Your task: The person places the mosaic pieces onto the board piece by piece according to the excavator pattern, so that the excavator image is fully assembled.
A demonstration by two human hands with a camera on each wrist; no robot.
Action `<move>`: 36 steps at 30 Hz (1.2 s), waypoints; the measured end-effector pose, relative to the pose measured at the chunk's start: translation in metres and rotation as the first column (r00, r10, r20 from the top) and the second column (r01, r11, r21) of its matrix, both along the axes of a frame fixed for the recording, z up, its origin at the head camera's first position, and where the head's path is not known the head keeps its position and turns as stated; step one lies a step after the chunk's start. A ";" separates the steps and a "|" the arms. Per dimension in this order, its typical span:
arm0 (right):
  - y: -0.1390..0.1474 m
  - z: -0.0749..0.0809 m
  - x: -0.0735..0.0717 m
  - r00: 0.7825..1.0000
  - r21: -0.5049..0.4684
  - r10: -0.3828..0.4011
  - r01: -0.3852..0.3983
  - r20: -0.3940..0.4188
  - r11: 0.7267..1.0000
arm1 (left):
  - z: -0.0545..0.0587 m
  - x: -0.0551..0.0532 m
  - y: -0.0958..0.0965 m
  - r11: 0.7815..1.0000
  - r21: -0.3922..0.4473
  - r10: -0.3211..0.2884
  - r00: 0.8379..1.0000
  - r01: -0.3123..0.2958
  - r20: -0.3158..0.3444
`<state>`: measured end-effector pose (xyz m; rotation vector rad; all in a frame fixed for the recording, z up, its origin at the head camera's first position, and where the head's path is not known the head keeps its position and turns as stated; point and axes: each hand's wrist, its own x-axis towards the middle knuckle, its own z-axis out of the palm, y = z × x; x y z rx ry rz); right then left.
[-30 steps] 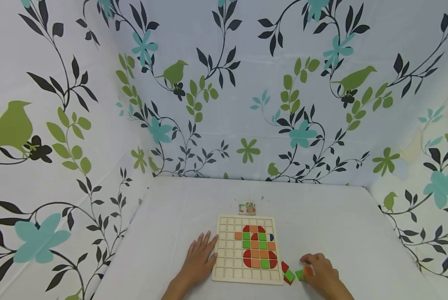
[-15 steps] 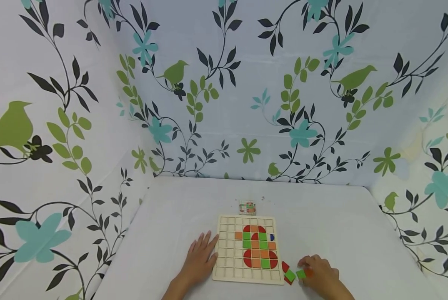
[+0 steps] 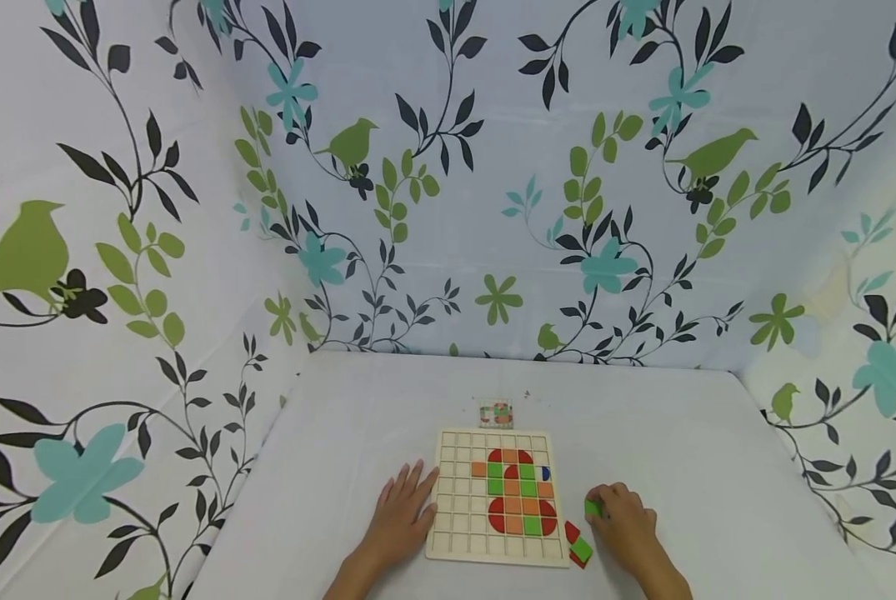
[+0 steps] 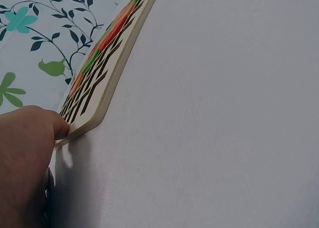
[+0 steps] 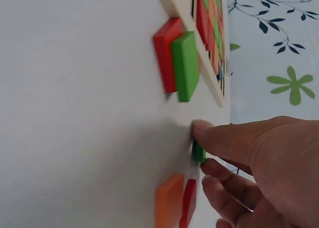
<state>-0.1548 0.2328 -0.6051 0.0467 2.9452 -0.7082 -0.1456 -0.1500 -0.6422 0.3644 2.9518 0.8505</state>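
My right hand (image 3: 626, 527) pinches a small green tile (image 3: 593, 508) between thumb and fingers, to the right of a wooden grid board (image 3: 455, 533). In the right wrist view, this green tile (image 5: 198, 152) shows between thumb and fingertips, low over the tabletop. My left hand (image 3: 398, 517) lies flat with fingers extended, touching the board's left edge. From the left wrist view, the thumb (image 4: 60, 127) rests at a corner of the board (image 4: 104, 108). Red, green and orange tiles fill several cells on the board's right half, along with one blue-and-white tile (image 3: 543, 473).
Beside the board's lower right corner lie a loose red tile (image 3: 572, 532) and a green tile (image 3: 581, 549). An orange tile (image 5: 169, 203) and a red tile (image 5: 188, 203) lie near my right hand. A small patterned card (image 3: 496, 413) sits behind the board.
My right hand has closed on the green tile and moved it forward and slightly left, away from the orange tile. My left hand has stayed in place.
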 end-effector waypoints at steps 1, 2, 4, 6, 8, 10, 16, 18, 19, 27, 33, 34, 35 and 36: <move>-0.001 -0.001 -0.003 1.000 -0.018 0.000 0.000 0.006 1.000 | 0.000 0.001 0.000 1.000 0.004 -0.002 1.000 0.002 -0.006; -0.001 -0.002 -0.006 1.000 -0.039 0.002 -0.001 0.015 0.999 | 0.000 0.001 0.000 1.000 0.007 -0.002 1.000 0.002 -0.011; -0.003 -0.003 -0.013 0.999 -0.089 0.004 -0.001 0.034 0.996 | 0.000 0.002 0.001 1.000 0.015 -0.003 1.000 0.003 -0.019; -0.005 -0.005 -0.020 0.998 -0.150 -0.008 0.016 0.055 0.989 | 0.000 0.003 0.001 1.000 0.023 -0.004 1.000 0.004 -0.024; -0.007 -0.005 -0.026 0.999 -0.188 -0.007 0.017 0.053 0.982 | 0.000 0.003 0.001 1.000 0.026 -0.004 1.000 0.004 -0.019; -0.009 -0.006 -0.032 1.000 -0.209 0.001 0.005 0.031 0.978 | 0.000 0.003 0.001 1.000 0.025 -0.004 1.000 0.004 -0.010; -0.010 -0.009 -0.043 0.998 -0.233 0.027 -0.041 -0.059 0.972 | 0.001 0.002 0.001 1.000 0.022 -0.004 1.000 0.004 0.004; -0.010 -0.010 -0.047 0.997 -0.236 0.029 -0.045 -0.073 0.971 | 0.003 0.002 0.001 1.000 0.022 -0.003 1.000 0.003 0.011; -0.009 -0.010 -0.049 0.996 -0.234 0.030 -0.049 -0.080 0.971 | 0.004 0.002 0.001 1.000 0.018 -0.002 1.000 0.001 0.018; -0.021 -0.004 -0.063 0.995 -0.253 -0.015 -0.010 -0.096 0.967 | 0.003 0.003 0.000 1.000 0.030 -0.008 1.000 0.008 -0.004; -0.052 0.004 -0.071 0.995 -0.314 -0.008 -0.023 -0.098 0.949 | 0.003 0.003 0.000 1.000 0.022 -0.004 1.000 0.004 -0.002; -0.057 0.006 -0.072 0.994 -0.325 0.005 -0.039 -0.106 0.945 | 0.003 0.003 0.000 1.000 0.024 -0.003 1.000 0.003 -0.002; -0.063 0.007 -0.073 0.994 -0.336 0.018 -0.054 -0.111 0.940 | 0.003 0.003 0.000 1.000 0.029 -0.004 1.000 0.005 -0.005; -0.069 0.008 -0.074 0.993 -0.355 0.032 -0.071 -0.114 0.932 | 0.003 0.003 0.000 0.999 0.032 -0.006 1.000 0.006 -0.009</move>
